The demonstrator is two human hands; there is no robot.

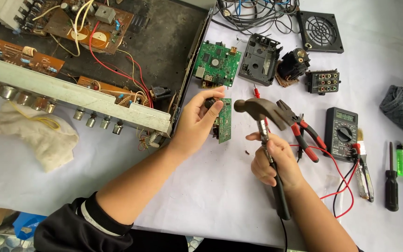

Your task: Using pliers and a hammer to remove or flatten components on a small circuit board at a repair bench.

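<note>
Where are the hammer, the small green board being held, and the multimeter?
hammer [263, 111], head view, on its metal head.
small green board [225, 122], head view, on its edge face.
multimeter [341, 133], head view, on its dial.

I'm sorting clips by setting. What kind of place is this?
Probably an electronics repair bench: an opened amplifier chassis, a multimeter with leads, and loose circuit boards on a white-covered table.

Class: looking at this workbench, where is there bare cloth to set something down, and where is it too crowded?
Bare white cloth lies between the two forearms, and left of the left hand below the rag. Crowded: around the right hand with its hammer, by pliers and multimeter.
</note>
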